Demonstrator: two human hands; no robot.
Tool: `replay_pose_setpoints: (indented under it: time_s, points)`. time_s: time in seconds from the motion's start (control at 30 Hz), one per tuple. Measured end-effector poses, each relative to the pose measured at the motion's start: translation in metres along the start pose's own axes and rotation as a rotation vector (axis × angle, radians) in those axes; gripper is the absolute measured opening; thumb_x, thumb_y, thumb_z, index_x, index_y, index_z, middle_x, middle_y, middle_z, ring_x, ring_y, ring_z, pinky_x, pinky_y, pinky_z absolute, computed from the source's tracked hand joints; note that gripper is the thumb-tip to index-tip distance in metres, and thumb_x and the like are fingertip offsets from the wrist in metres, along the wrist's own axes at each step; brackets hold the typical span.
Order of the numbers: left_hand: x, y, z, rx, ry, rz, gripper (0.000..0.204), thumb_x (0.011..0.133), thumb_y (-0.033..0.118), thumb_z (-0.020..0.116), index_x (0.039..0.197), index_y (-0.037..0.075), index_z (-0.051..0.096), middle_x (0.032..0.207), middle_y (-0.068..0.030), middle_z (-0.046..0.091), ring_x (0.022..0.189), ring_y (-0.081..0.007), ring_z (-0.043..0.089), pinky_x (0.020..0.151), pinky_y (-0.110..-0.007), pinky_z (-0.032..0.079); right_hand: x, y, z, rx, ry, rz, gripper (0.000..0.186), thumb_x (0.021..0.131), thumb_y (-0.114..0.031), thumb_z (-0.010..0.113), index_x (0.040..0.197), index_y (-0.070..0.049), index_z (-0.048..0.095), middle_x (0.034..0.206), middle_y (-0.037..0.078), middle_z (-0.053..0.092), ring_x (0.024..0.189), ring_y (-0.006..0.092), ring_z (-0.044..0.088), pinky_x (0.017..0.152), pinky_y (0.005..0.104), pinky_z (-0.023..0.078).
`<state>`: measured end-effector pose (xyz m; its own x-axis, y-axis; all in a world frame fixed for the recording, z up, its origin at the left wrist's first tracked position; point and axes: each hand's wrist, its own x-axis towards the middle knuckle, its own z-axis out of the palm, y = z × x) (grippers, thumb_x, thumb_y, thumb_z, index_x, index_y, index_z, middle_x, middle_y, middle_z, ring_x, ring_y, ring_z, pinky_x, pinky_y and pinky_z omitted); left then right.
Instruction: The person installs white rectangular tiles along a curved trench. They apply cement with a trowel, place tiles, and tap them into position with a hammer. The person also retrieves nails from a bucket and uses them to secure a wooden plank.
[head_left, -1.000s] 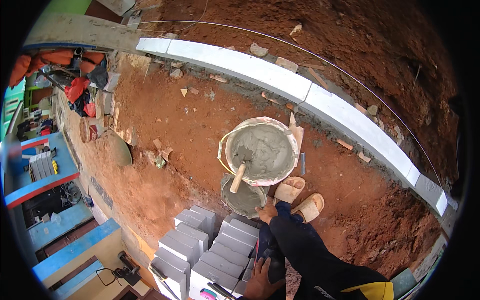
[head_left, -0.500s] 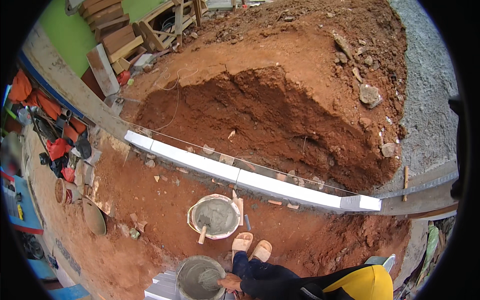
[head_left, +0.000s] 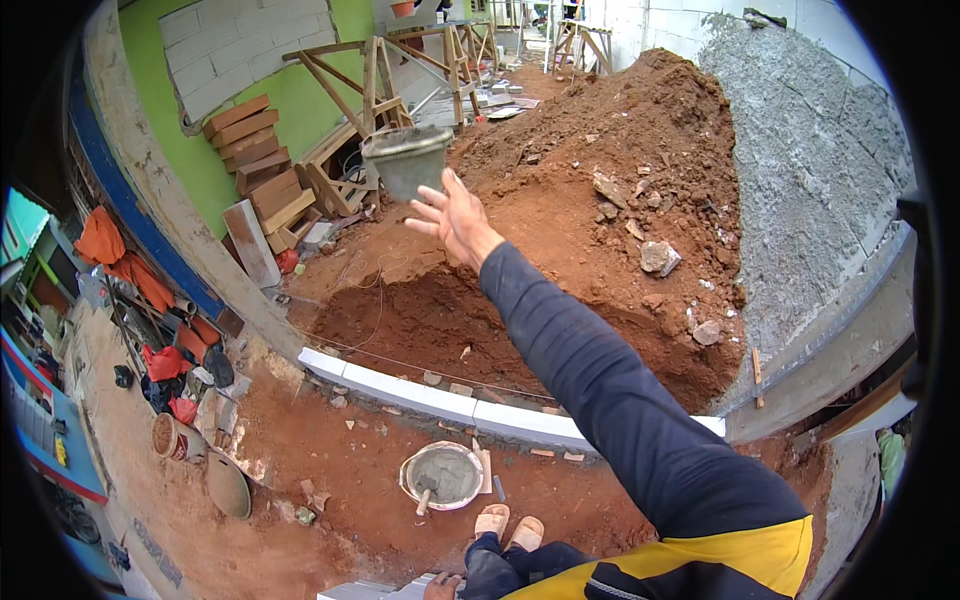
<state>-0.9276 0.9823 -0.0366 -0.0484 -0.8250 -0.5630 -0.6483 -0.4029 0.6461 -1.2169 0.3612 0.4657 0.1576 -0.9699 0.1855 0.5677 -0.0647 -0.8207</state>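
Note:
My right arm reaches far forward over the red soil. My right hand (head_left: 455,220) is open with its fingers spread and nothing in its grip. Just beyond the fingertips a grey, cement-smeared bucket (head_left: 405,172) hangs in the air, tilted and slightly blurred. At the lower edge my left hand (head_left: 442,587) is partly cut off, its fingers lying beside light grey blocks (head_left: 375,590). Before my feet stands a round tub (head_left: 445,475) of wet grey mortar, with a wooden-handled trowel (head_left: 425,497) in it. Past the tub runs a row of white blocks (head_left: 430,399).
A thin string (head_left: 400,370) runs along the block row. Behind it lies a dug pit (head_left: 430,315) and a soil mound (head_left: 640,120) with stones. Stacked timber (head_left: 255,160) and wooden trestles (head_left: 375,85) stand at the back left. A whitish bucket (head_left: 178,437) sits at the left.
The bucket, before at my lower front with my right hand at its rim, is now in the air far ahead, out of the hand. My right arm has stretched forward; the view has tipped up.

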Motion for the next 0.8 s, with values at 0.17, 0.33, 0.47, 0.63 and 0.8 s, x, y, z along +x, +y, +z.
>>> replay_pose_setpoints:
  time_s: [0.17,0.33,0.47,0.63,0.8]
  points:
    - [-0.018,-0.032,-0.028,-0.216,0.336,-0.201,0.052,0.095,0.046,0.076,0.122,0.002,0.078,0.082,-0.0154,0.076,0.092,-0.0307,0.076,0.085,-0.048,0.059,-0.084,-0.072,0.038,-0.701,-0.204,-0.319,0.070,0.112,-0.064,0.041,0.148,-0.007,0.058,0.124,0.022,0.074,0.113,0.0295,0.073,0.088,0.0414,0.063]
    - [-0.035,-0.023,-0.060,-0.520,0.296,-0.409,0.042,0.102,0.043,0.070,0.115,0.005,0.078,0.079,-0.0071,0.066,0.066,-0.0195,0.062,0.056,-0.040,0.051,-0.324,0.086,-0.095,-0.582,0.014,0.266,0.060,0.110,-0.052,0.058,0.098,0.003,0.078,0.094,0.010,0.077,0.076,0.0138,0.068,0.071,0.0368,0.060]
    - [-0.038,-0.010,-0.101,-0.113,0.390,-0.371,0.044,0.103,0.040,0.066,0.110,-0.001,0.078,0.095,-0.0181,0.076,0.088,-0.0266,0.071,0.079,-0.043,0.054,-0.613,0.205,-0.221,-0.851,0.595,1.119,0.062,0.091,-0.032,0.084,0.138,0.005,0.065,0.135,0.021,0.072,0.117,0.0385,0.070,0.101,0.0447,0.057]
    - [-0.032,0.032,-0.176,-0.059,0.454,-0.342,0.050,0.102,0.043,0.067,0.100,-0.007,0.078,0.098,-0.0212,0.079,0.091,-0.0296,0.075,0.086,-0.044,0.056,-0.842,0.213,-0.292,-0.828,0.293,1.351,0.028,0.109,-0.027,0.059,0.122,-0.005,0.069,0.096,0.014,0.076,0.075,0.0281,0.075,0.061,0.0477,0.065]
    - [-0.007,0.114,-0.238,0.011,0.138,-0.589,0.075,0.099,0.065,0.063,0.105,-0.008,0.079,0.099,-0.0236,0.079,0.092,-0.0316,0.076,0.089,-0.045,0.057,-0.837,0.202,-0.294,-0.135,1.265,1.274,0.030,0.111,-0.030,0.050,0.129,-0.011,0.064,0.085,0.010,0.073,0.063,0.0272,0.070,0.054,0.0455,0.061]
